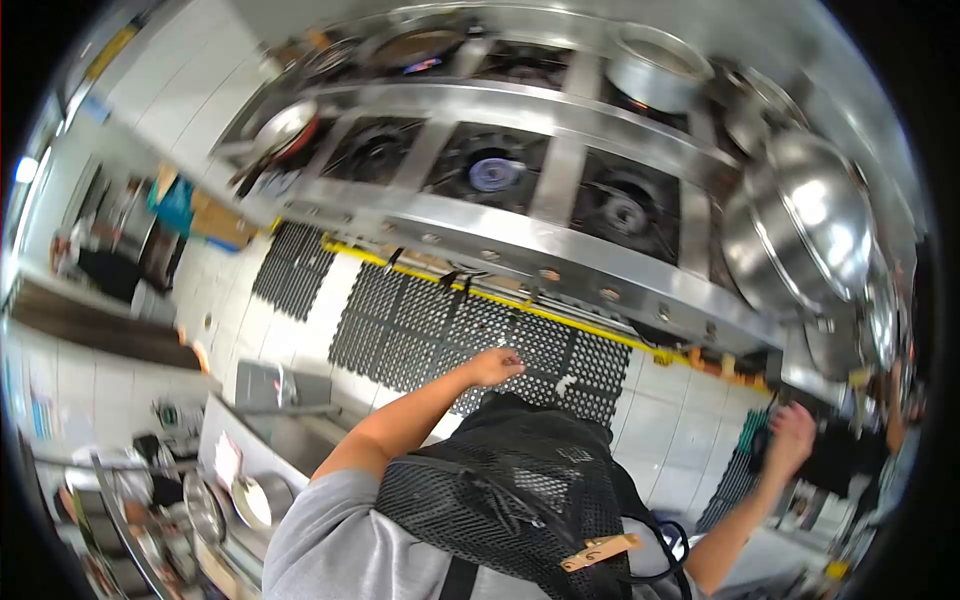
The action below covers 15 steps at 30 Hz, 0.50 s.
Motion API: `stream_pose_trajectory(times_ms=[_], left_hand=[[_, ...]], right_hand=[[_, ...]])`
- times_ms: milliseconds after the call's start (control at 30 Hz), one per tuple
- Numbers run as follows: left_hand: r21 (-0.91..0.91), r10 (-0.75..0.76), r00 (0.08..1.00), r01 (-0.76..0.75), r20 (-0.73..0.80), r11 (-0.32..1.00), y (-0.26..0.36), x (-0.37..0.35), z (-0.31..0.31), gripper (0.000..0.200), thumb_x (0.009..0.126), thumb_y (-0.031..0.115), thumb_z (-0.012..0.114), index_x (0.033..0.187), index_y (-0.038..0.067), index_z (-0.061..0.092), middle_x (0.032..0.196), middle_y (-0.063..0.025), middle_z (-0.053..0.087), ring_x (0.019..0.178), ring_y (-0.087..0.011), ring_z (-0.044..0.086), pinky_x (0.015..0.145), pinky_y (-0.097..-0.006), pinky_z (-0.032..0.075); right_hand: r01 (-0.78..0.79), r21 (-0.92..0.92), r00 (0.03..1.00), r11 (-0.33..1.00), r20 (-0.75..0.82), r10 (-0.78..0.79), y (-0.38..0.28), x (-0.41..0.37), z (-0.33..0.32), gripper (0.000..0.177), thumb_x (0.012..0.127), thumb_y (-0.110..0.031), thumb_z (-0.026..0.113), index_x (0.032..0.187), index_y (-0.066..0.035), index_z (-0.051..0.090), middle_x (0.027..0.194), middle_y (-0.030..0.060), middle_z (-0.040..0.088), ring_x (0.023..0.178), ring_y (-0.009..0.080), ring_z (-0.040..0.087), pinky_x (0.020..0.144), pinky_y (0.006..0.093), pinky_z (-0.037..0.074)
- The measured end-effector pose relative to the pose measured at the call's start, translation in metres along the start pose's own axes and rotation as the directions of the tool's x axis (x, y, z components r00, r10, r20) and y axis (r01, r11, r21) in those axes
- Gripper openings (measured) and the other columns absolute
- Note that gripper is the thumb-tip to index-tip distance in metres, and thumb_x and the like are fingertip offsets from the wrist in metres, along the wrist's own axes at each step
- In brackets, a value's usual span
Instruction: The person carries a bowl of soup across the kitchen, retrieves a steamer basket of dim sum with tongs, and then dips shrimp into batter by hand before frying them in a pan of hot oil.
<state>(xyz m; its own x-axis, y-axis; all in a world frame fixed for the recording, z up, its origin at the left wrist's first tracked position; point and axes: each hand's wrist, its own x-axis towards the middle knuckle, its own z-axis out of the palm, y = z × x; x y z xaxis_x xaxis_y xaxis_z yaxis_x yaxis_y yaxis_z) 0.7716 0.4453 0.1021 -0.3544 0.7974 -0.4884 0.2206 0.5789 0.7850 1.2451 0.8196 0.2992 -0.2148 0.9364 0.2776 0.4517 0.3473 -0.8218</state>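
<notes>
My left hand (497, 367) hangs in front of my body above the black rubber mat (400, 325), its fingers curled in. Nothing shows in it. Out to the right, my right hand (792, 435) is raised near the end of the stove, slightly blurred, its fingers loosely apart and without a visible object. Ahead stands a long steel gas stove (560, 235). Its middle front burner (495, 174) burns with a blue flame and bears no pan. A red-sided frying pan (288, 130) sits at the stove's left end, its dark handle pointing towards me.
A large pot (660, 68) stands on a lit back burner. Big steel bowls (800, 225) are stacked at the stove's right end. Behind me on the left are a steel sink (305, 440) and a grey bin (283, 385). A person (110, 275) is at the far left.
</notes>
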Motion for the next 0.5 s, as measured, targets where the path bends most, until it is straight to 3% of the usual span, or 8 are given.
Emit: stream_pose_trajectory(times_ms=[33,67,100,167,233,267,333,500], left_hand=[[-0.04,-0.01,0.999,0.008,-0.053,0.999,-0.018,-0.02,-0.01,0.04,0.086,0.04,0.066,0.101,0.004,0.068,0.091,-0.0174,0.069,0.086,-0.0301,0.066,0.079,-0.0398,0.051],[-0.076,-0.047,0.98,0.033,-0.192,0.997,-0.035,-0.041,-0.023,0.033,0.089,0.033,0.065,0.101,0.002,0.066,0.084,-0.0121,0.067,0.075,-0.0209,0.063,0.069,-0.0343,0.05],[-0.115,-0.093,0.942,0.058,-0.324,0.992,-0.052,-0.062,-0.034,0.026,0.092,0.025,0.064,0.1,0.001,0.065,0.076,-0.0068,0.066,0.065,-0.0117,0.06,0.06,-0.0289,0.049],[-0.241,-0.145,0.859,0.026,-0.492,0.97,-0.084,-0.097,-0.051,0.026,0.092,0.025,0.063,0.099,0.0,0.065,0.076,-0.0064,0.066,0.064,-0.0111,0.06,0.059,-0.0283,0.049],[-0.327,-0.239,0.674,-0.005,-0.699,0.945,-0.119,-0.131,-0.049,0.024,0.092,0.024,0.062,0.094,0.0,0.063,0.075,-0.0053,0.065,0.063,-0.009,0.058,0.056,-0.0263,0.048],[-0.559,-0.367,0.623,-0.139,-0.691,0.817,-0.113,-0.155,-0.049,0.022,0.092,0.022,0.062,0.092,0.0,0.062,0.074,-0.0047,0.065,0.065,-0.0091,0.059,0.057,-0.0255,0.048],[-0.636,-0.507,0.436,-0.224,-0.743,0.739,-0.11,-0.199,-0.042,0.022,0.092,0.021,0.063,0.092,-0.001,0.061,0.076,-0.0056,0.064,0.069,-0.011,0.061,0.061,-0.0262,0.051],[-0.746,-0.779,0.116,-0.405,-0.616,0.529,-0.105,-0.263,0.0,0.021,0.093,0.022,0.062,0.093,0.001,0.06,0.074,-0.0076,0.065,0.061,-0.0119,0.061,0.052,-0.0273,0.049]], right_hand=[[-0.002,0.087,0.959,0.996,0.282,-0.023,-0.028,0.005,0.074,0.024,0.092,-0.013,0.06,0.114,-0.004,0.059,0.092,0.0037,0.066,0.079,0.0128,0.062,0.072,0.0264,0.05],[0.096,-0.034,0.887,0.995,0.457,-0.07,-0.061,-0.003,0.144,0.025,0.09,-0.013,0.062,0.113,-0.004,0.059,0.092,0.0052,0.066,0.081,0.0146,0.063,0.073,0.0281,0.051],[0.155,-0.079,0.76,0.985,0.647,-0.067,-0.096,-0.014,0.202,0.031,0.087,-0.014,0.066,0.116,-0.004,0.058,0.091,0.0079,0.066,0.084,0.0158,0.063,0.076,0.0294,0.051],[0.229,0.071,0.405,0.971,0.9,-0.161,-0.151,-0.04,0.287,0.037,0.086,-0.016,0.067,0.12,-0.004,0.056,0.093,0.0121,0.067,0.085,0.0182,0.065,0.077,0.0308,0.052],[0.344,0.112,0.184,0.932,0.966,-0.184,-0.196,-0.062,0.353,0.041,0.085,-0.017,0.069,0.122,-0.004,0.055,0.097,0.014,0.068,0.085,0.0197,0.065,0.077,0.0317,0.052],[0.395,0.133,0.106,0.909,0.976,-0.189,-0.213,-0.073,0.379,0.04,0.086,-0.015,0.068,0.122,-0.003,0.055,0.098,0.0148,0.068,0.085,0.0212,0.065,0.078,0.0324,0.052],[0.423,0.228,-0.025,0.877,0.97,-0.241,-0.239,-0.093,0.425,0.038,0.087,-0.014,0.066,0.122,-0.003,0.055,0.096,0.0123,0.067,0.084,0.0187,0.064,0.077,0.0315,0.052],[0.447,0.285,-0.289,0.848,0.943,-0.164,-0.263,-0.113,0.515,0.038,0.089,-0.015,0.065,0.123,-0.002,0.053,0.089,0.0086,0.064,0.078,0.0156,0.06,0.075,0.0298,0.051]])
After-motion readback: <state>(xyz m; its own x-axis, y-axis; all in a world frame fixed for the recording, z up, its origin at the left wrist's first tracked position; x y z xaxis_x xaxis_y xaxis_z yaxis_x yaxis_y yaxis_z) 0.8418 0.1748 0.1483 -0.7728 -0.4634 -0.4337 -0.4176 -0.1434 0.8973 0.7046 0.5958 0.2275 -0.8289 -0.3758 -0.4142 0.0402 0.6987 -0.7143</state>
